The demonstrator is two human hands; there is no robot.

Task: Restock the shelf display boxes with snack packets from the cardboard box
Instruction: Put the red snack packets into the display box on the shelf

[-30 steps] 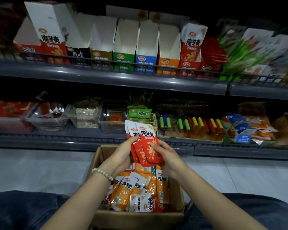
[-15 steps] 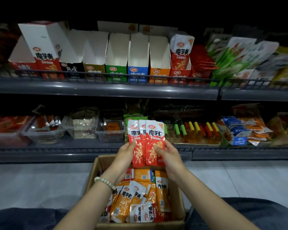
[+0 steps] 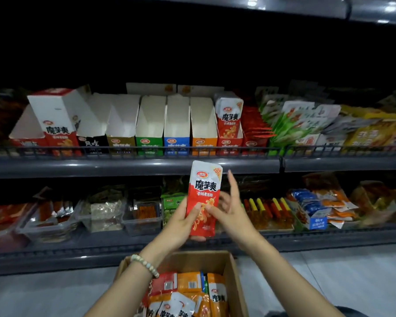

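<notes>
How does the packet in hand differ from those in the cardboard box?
The held packet is red, upright, front to camera, gripped by the left hand; the boxed packets are mostly orange, lying jumbled, some showing barcodes. Both carry the same white-topped branding.

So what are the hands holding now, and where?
Red snack packets: left hand grips their lower half; right hand only touches their middle with the thumb, fingers splayed.

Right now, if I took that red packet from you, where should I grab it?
Pinch the red packet by its white top, coming from above. It stands upright and flat; the left hand grips its lower half and the right hand touches its middle, leaving only the top free.
</notes>
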